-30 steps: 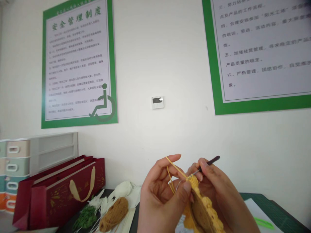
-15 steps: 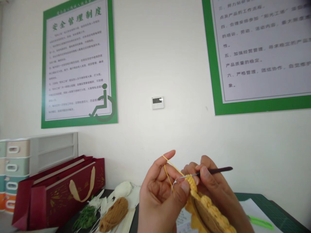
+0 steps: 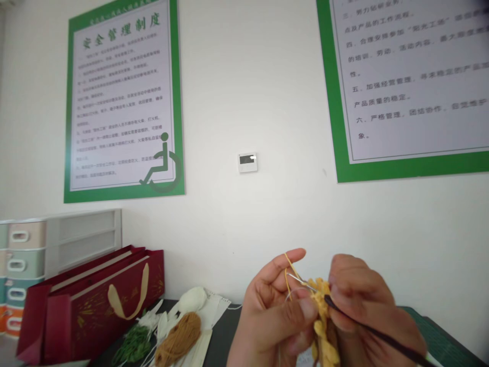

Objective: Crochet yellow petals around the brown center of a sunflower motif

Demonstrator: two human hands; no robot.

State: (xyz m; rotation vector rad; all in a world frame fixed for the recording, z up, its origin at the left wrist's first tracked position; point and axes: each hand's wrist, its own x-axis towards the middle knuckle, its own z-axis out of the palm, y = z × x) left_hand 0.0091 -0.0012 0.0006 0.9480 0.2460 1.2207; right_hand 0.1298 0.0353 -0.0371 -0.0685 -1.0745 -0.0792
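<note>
My left hand (image 3: 273, 316) pinches the edge of a yellow crochet piece (image 3: 323, 306) between thumb and fingers. Its index finger is raised, with yellow yarn (image 3: 291, 265) looped over it and running down to the stitches. In my right hand (image 3: 367, 295) is a crochet hook (image 3: 385, 339) with a dark handle, sloping down to the right. The hook's silver tip pokes out past the top of the crochet piece, close to the yarn. A thin pale thread hangs beside my left thumb. My hands hide much of the crochet piece.
At left, a dark red gift bag (image 3: 103, 300) stands before a drawer unit (image 3: 26, 265). Brown yarn (image 3: 179, 339), green yarn (image 3: 133, 344) and white yarn (image 3: 193, 299) lie on the dark table. A green cutting mat (image 3: 439, 331) is at right. Posters hang on the wall.
Both hands have shifted right. The hook has swung from nearly level to handle-down, its tip now up and left. The crochet piece has turned more upright, and the bright green object at right is now hidden.
</note>
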